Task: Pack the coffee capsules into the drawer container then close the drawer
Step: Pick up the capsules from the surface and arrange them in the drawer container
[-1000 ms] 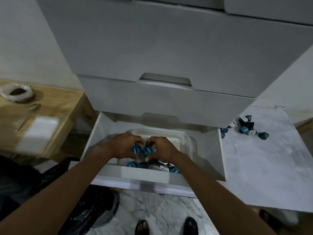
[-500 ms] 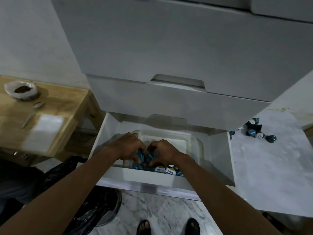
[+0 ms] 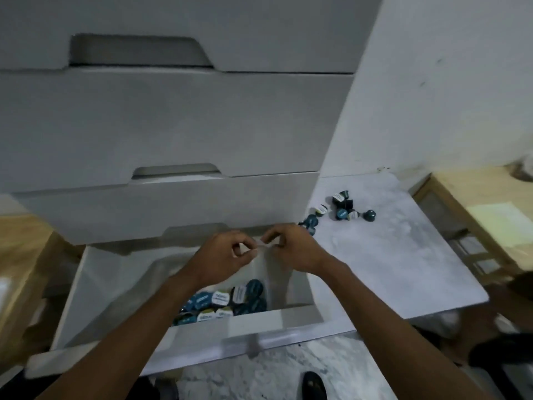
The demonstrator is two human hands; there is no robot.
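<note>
Two hands (image 3: pixel 227 255), one open drawer (image 3: pixel 184 339), about eight loose capsules (image 3: pixel 341 213).

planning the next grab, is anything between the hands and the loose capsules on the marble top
Nothing visible blocks them. The loose capsules lie in the open on the marble top, just beyond the right hand. Both hands, though, pinch the container's rim.

Right of center there's a white marble slab (image 3: pixel 389 255) with a loose bunch of dark teal coffee capsules (image 3: pixel 340 210) scattered on its far left corner, right by the cabinet. Lower middle, the open drawer (image 3: pixel 259 321) carries a clear container (image 3: pixel 261 272) with more capsules (image 3: pixel 222 301) piled inside. Marble floor (image 3: pixel 259 379) runs along the bottom, a black shoe (image 3: pixel 314 385) on it.
</note>
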